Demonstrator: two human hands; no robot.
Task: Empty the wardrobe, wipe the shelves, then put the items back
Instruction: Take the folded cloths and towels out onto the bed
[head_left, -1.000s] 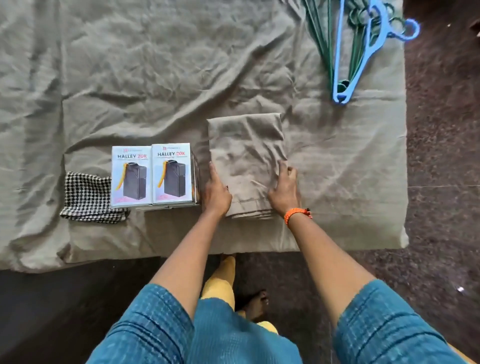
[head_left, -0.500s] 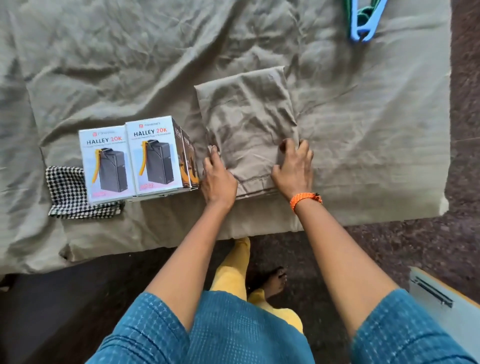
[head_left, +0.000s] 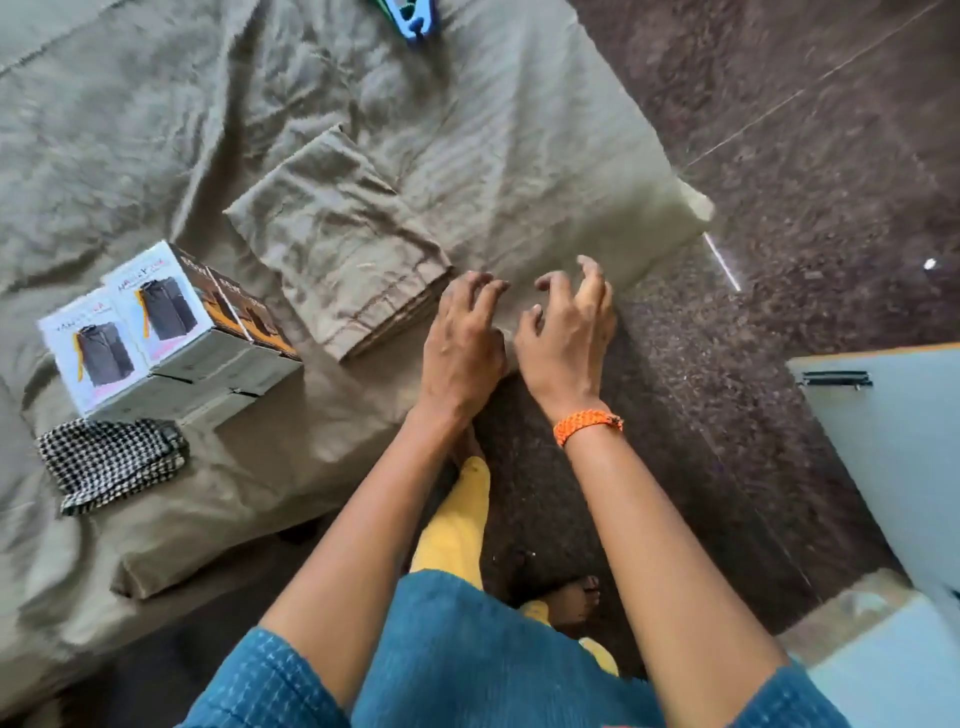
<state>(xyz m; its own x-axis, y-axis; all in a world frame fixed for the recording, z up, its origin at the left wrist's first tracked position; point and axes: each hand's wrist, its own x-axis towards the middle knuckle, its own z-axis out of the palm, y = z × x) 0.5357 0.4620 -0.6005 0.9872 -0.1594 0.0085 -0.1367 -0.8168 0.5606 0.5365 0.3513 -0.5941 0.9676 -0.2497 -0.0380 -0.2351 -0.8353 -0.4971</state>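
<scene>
**A:** Folded cloth (head_left: 332, 249) sits on the bed (head_left: 519, 156), olive on olive, near the front edge, its stacked hem turned toward the person. Nobody's holding it!

**B:** Right, and the hands? Left hand (head_left: 462, 338) hovers just beside the cloth's near corner, fingers loosely curled, nothing in them. I can't tell whether the fingertips touch the fabric.

**A:** Right hand (head_left: 566, 338) sits close beside the left, over the bed's edge, fingers spread and bent, grip empty too. An orange bracelet (head_left: 587, 423) circles that wrist.

**B:** Off to the left of the cloth, two boxes (head_left: 156, 327) stand side by side, touching, each with a dark bag printed on its face. The lettering is too blurred to read.

**A:** And in front of the boxes, a black-and-white checked cloth (head_left: 109, 460) lies crumpled on the sheet.

**B:** Top edge, a sliver of blue hanger (head_left: 415, 23) with something green beside it.

**A:** Dark speckled floor (head_left: 805, 156) on the right, and a pale blue door (head_left: 893, 441) with a dark handle at the frame's right side.

**B:** Blue sleeves, yellow trousers, a bare foot below.
</scene>
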